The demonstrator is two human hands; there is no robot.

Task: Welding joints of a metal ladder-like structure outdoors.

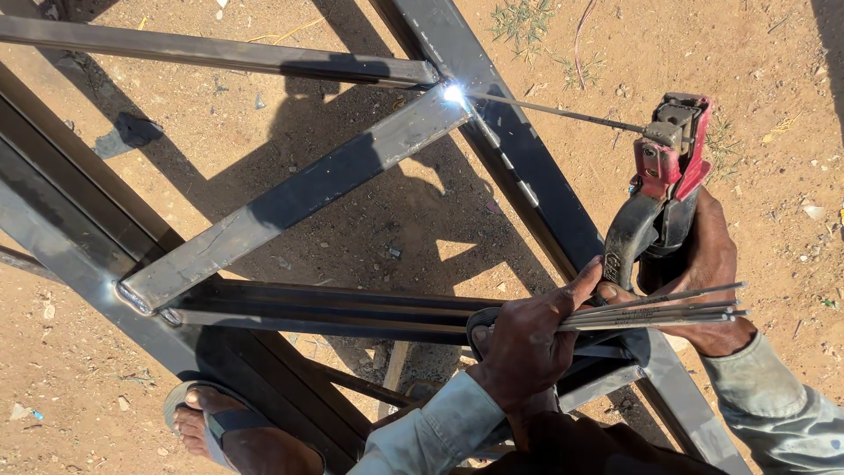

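My right hand point(710, 264) grips the black handle of a red electrode holder point(670, 149). A thin welding rod point(563, 112) runs from the holder's jaws leftward to a bright arc spark point(454, 92) where a diagonal steel bar point(290, 198) meets a dark steel frame tube point(519, 167). My left hand point(527, 339) holds a bundle of spare welding rods point(668, 308) that stick out to the right, and its thumb touches the holder's handle.
The steel frame point(79, 237) of flat and square tubes lies over sandy ground point(176, 123). A horizontal bar point(202, 51) crosses the top. My sandalled foot point(220, 431) rests at the lower left beside the frame.
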